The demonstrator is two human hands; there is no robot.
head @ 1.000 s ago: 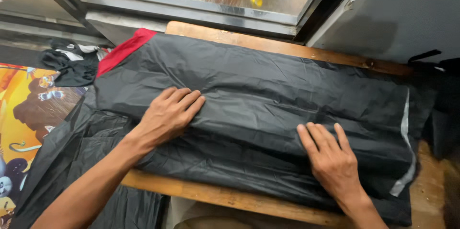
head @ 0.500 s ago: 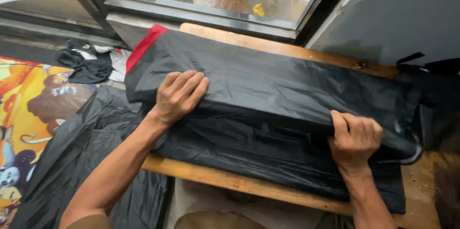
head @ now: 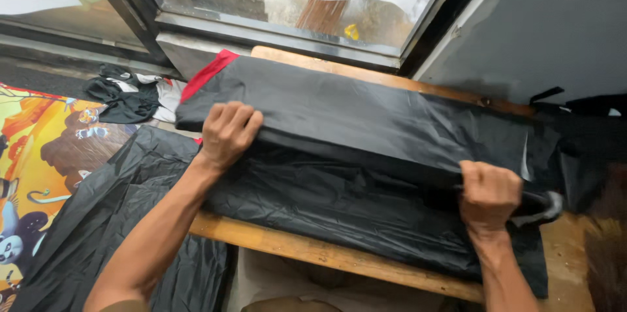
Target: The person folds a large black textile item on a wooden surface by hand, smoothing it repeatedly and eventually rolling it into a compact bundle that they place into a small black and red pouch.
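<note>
A long black garment with a red waistband at its far left end lies across a wooden board. My left hand grips the folded front edge of the garment near its left end, fingers curled over the fabric. At the right end my right hand is closed in a fist around the same folded edge. A lower layer of crinkled black fabric shows beneath the lifted fold.
A window sill runs along the back. Dark clothes lie in a heap at the left. A colourful cartoon mat covers the floor, partly under black fabric that hangs off the board. A grey wall stands at right.
Both hands went from lying flat on the garment to gripping its front edge. The edge has been lifted and drawn back toward the window, folding the garment narrower.
</note>
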